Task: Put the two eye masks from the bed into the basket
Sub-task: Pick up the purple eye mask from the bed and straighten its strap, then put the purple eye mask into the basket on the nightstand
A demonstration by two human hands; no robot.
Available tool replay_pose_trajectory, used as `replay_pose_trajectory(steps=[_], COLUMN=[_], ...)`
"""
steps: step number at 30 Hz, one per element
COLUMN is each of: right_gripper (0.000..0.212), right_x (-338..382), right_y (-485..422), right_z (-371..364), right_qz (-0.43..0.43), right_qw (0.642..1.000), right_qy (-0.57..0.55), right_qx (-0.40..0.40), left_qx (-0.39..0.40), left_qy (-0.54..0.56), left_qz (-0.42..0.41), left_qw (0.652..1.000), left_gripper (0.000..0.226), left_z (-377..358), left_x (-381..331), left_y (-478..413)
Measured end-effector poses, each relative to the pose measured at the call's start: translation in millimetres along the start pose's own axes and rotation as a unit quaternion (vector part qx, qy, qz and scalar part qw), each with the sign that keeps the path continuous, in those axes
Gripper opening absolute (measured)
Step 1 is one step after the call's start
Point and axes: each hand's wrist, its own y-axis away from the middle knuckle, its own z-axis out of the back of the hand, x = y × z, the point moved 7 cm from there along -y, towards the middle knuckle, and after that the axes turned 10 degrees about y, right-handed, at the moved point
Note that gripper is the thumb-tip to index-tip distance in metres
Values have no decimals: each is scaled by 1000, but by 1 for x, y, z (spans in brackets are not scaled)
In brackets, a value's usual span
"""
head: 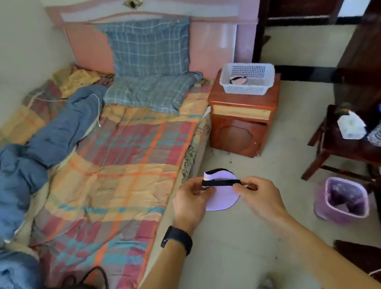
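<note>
The eye mask (pixel 222 195), pale lilac with a black edge and a black strap (pixel 221 182), is held in the air over the floor (pixel 239 249) just beside the bed (pixel 118 171), between both hands. The left hand (pixel 190 201) pinches the strap's left end and the mask's edge with its fingers (pixel 198 189) clenched on them; the right hand (pixel 259 195) pinches the strap's right end, its fingers (pixel 240 187) closed on it, so the strap runs taut between the two hands across the front of the mask. A black wristband (pixel 176 240) sits on the left wrist. The second eye mask (pixel 238 81), pinkish with a dark trim, lies inside the white perforated basket (pixel 248 89), which stands on the wooden nightstand (pixel 243 120) next to the headboard (pixel 213 47). On the bed lie a plaid sheet, a crumpled blue blanket (pixel 14 184) along the left side, and two blue checked pillows (pixel 148 50) at the head. A purple waste bin (pixel 340 200) stands on the floor to the right of the hands, near a dark wooden chair (pixel 351 145) carrying bottles.
</note>
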Motion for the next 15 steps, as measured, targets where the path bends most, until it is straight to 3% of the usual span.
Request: replay_pose_trajectory(steps=[3,6,9,15], right_gripper=[3,4,8,8], right_x=[-20,-36,-46,-58], right_y=[-17,-39,-68,-132], right_z=[45,90,133,201], right_qz=[15,35,38,26], right_qw=[998,993,989,979], right_qy=[27,75,88,99], right_qx=[-51,-85,-113,-174], left_qx=[103,168,147,100], left_qy=[-99,-300,-466,-510], left_qz=[2,-45,-103,-180], left_qw=[990,938,867,835], left_gripper=[9,35,66,71], left_z=[-45,-83,-113,-168], left_x=[-4,-18,-44,-93], left_y=[-20,-51,-88,-149])
